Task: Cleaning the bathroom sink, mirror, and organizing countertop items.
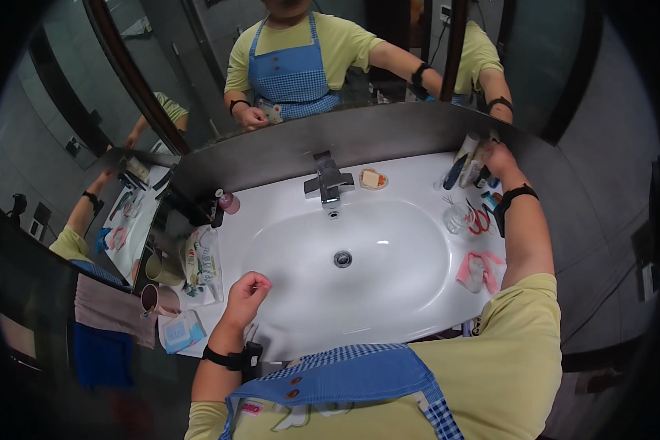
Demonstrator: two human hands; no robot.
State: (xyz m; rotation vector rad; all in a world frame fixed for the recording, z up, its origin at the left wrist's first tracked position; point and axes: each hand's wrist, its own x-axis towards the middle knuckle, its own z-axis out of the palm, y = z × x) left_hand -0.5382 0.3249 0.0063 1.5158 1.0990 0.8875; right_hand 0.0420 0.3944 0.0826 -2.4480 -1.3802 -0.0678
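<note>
My right hand (499, 158) reaches to the back right corner of the white washbasin counter. Its fingers curl in among upright bottles, against the dark backsplash; what they grip is hidden. Beside it stand a pale tall bottle (468, 147) and a dark blue tube (453, 173). Over the basin's left front rim hovers my left hand (248, 295), fingers curled against the thumb, with nothing seen in it. Under both hands lies the white sink basin (293, 249), with a chrome faucet (328, 180) at its back and a round drain (342, 259).
Red-handled scissors (479, 221), a clear glass holder (457, 218) and a pink-and-white cloth (479, 273) lie right. A soap dish (373, 179) sits behind the basin. Left are a pink bottle (228, 202), a plastic package (201, 260), a wipes pack (182, 331) and a cup (159, 299). Mirrors (293, 73) stand behind.
</note>
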